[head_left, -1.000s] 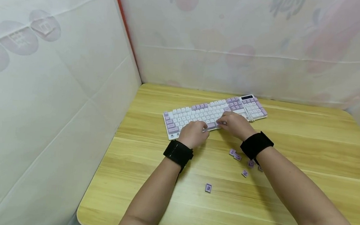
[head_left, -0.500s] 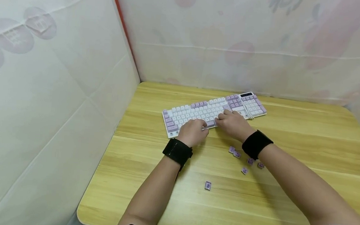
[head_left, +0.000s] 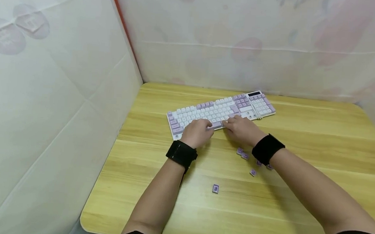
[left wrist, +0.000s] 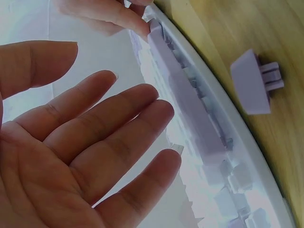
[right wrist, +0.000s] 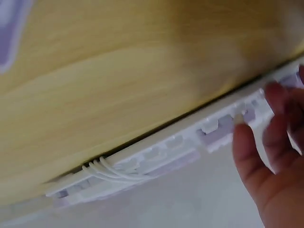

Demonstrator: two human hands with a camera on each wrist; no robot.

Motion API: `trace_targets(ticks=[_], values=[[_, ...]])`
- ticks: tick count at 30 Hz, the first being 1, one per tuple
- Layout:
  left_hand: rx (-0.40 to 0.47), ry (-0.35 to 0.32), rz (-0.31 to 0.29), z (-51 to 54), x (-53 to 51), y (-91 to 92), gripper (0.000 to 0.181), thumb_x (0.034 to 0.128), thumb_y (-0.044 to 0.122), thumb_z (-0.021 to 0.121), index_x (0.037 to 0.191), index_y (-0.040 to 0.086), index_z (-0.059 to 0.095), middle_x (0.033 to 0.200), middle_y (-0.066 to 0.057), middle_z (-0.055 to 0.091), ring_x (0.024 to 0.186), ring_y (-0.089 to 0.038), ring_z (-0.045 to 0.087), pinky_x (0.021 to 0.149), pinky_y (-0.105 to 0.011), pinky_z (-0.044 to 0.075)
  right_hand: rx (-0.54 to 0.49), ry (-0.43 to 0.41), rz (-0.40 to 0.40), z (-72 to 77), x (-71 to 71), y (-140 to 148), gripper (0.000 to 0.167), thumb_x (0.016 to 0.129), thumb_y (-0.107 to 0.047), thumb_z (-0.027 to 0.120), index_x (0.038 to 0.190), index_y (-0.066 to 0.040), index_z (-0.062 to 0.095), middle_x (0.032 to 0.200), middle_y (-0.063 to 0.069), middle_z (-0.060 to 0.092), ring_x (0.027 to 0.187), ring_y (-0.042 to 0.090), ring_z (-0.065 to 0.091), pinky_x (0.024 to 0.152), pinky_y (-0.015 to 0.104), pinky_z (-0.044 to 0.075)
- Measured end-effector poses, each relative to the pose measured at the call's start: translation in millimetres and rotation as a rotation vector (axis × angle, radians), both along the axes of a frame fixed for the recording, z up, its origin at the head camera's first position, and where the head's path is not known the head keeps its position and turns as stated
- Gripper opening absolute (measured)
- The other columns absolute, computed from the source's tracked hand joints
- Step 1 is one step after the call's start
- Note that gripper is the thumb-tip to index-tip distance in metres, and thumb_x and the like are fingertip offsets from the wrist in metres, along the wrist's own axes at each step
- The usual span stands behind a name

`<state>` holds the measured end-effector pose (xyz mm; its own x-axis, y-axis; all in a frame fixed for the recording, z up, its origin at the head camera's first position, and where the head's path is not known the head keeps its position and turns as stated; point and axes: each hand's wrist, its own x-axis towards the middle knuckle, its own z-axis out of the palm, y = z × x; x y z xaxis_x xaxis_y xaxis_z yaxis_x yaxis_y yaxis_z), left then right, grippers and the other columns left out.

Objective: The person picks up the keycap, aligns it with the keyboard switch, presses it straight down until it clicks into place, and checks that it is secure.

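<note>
Worktop [head_left: 148, 129]: wood-grain. Keyboard [head_left: 214, 112], lying on it: probably rigid, fairly light; steady by the edges. Left hand [head_left: 197, 133]: fingers spread, at its front. Right hand [head_left: 242, 130]: likewise there; pinching or pressing, cannot tell. Loose keycaps [head_left: 215, 189], nearer: likely light, slippery; pinch opposite sides.

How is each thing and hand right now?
White-and-purple plastic keyboard: lying on the yellow table, some keycaps missing
Loose purple plastic keycaps: scattered in front of the keyboard
White cable: looped over the keyboard's right part
Black wristbands: wrapped round both wrists
Left hand: fingers extended, holding nothing
Right hand: at the keyboard's front; grip unclear
</note>
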<state>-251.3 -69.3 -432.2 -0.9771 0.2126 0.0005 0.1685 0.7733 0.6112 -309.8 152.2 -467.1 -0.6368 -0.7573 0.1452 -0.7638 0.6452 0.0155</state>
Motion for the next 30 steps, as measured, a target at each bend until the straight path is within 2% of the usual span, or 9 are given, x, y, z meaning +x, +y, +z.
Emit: trace_targets(ticks=[5, 8, 11, 15, 19, 21, 24, 30], values=[[0.018, 0.018, -0.022, -0.1, -0.4, -1.5, 0.030, 0.0973, 0.026, 0.059, 0.118, 0.010, 0.072, 0.116, -0.005, 0.072, 0.088, -0.017, 0.068, 0.079, -0.035, 0.055, -0.015, -0.188, -0.080, 12.1, 3.1, 1, 0.037, 0.097, -0.013, 0.058, 0.133, -0.007, 0.062, 0.077, 0.003, 0.054, 0.069, 0.017, 0.045, 0.065, 0.033, 0.040], [0.016, 0.016, -0.024, -0.5, -0.4, -2.0, 0.030, 0.0977, 0.027, 0.060, 0.119, 0.010, 0.071, 0.118, -0.005, 0.072, 0.102, -0.019, 0.068, 0.085, -0.036, 0.055, -0.015, -0.263, -0.109, 18.0, 7.0, 3, 0.035, 0.098, -0.017, 0.059, 0.132, -0.010, 0.063, 0.080, 0.004, 0.056, 0.069, 0.017, 0.044, 0.064, 0.033, 0.040], [0.020, 0.009, -0.024, -0.7, -0.2, -3.5, 0.031, 0.0981, 0.027, 0.060, 0.121, 0.010, 0.070, 0.118, -0.005, 0.071, 0.107, -0.022, 0.067, 0.087, -0.038, 0.055, -0.027, -0.324, -0.158, 21.8, 11.5, 6, 0.036, 0.098, -0.020, 0.060, 0.132, -0.011, 0.064, 0.089, 0.007, 0.064, 0.072, 0.016, 0.050, 0.067, 0.034, 0.044], [0.020, 0.004, -0.028, -1.8, -1.1, -6.2, 0.030, 0.0984, 0.027, 0.060, 0.121, 0.010, 0.070, 0.117, -0.006, 0.071, 0.105, -0.022, 0.068, 0.086, -0.037, 0.056, -0.041, -0.430, -0.228, 23.7, 19.7, 11, 0.041, 0.096, -0.026, 0.065, 0.133, -0.010, 0.062, 0.096, 0.005, 0.069, 0.076, 0.014, 0.058, 0.073, 0.036, 0.051], [0.025, 0.004, -0.030, -3.9, -2.1, -8.8, 0.030, 0.0984, 0.026, 0.060, 0.121, 0.009, 0.070, 0.115, -0.006, 0.072, 0.100, -0.020, 0.069, 0.083, -0.036, 0.056, 0.006, -0.527, -0.247, 22.5, 29.6, 12, 0.049, 0.089, -0.042, 0.072, 0.127, -0.011, 0.066, 0.091, -0.001, 0.068, 0.076, 0.012, 0.059, 0.075, 0.037, 0.052], [0.024, 0.002, -0.032, -5.0, -1.9, -9.4, 0.030, 0.0984, 0.026, 0.059, 0.120, 0.009, 0.071, 0.114, -0.006, 0.072, 0.097, -0.019, 0.069, 0.080, -0.034, 0.056, 0.037, -0.541, -0.244, 21.4, 33.9, 12, 0.051, 0.084, -0.048, 0.075, 0.120, -0.013, 0.068, 0.090, -0.002, 0.067, 0.076, 0.011, 0.058, 0.075, 0.036, 0.051], [0.016, 0.005, -0.041, -7.4, -0.8, -8.7, 0.029, 0.0984, 0.025, 0.058, 0.119, 0.010, 0.071, 0.112, -0.005, 0.073, 0.094, -0.018, 0.069, 0.077, -0.032, 0.056, 0.044, -0.569, -0.252, 19.0, 38.5, 11, 0.045, 0.081, -0.048, 0.077, 0.110, -0.015, 0.068, 0.087, -0.003, 0.065, 0.073, 0.011, 0.057, 0.071, 0.034, 0.050], [-0.001, -0.005, -0.090, -12.7, 2.3, -0.4, 0.028, 0.0973, 0.024, 0.059, 0.118, 0.010, 0.071, 0.109, -0.003, 0.073, 0.095, -0.017, 0.068, 0.077, -0.031, 0.055, 0.016, -0.630, -0.210, 10.7, 43.9, 6, 0.018, 0.086, -0.029, 0.076, 0.094, -0.016, 0.067, 0.079, -0.004, 0.061, 0.065, 0.010, 0.051, 0.064, 0.028, 0.045]])
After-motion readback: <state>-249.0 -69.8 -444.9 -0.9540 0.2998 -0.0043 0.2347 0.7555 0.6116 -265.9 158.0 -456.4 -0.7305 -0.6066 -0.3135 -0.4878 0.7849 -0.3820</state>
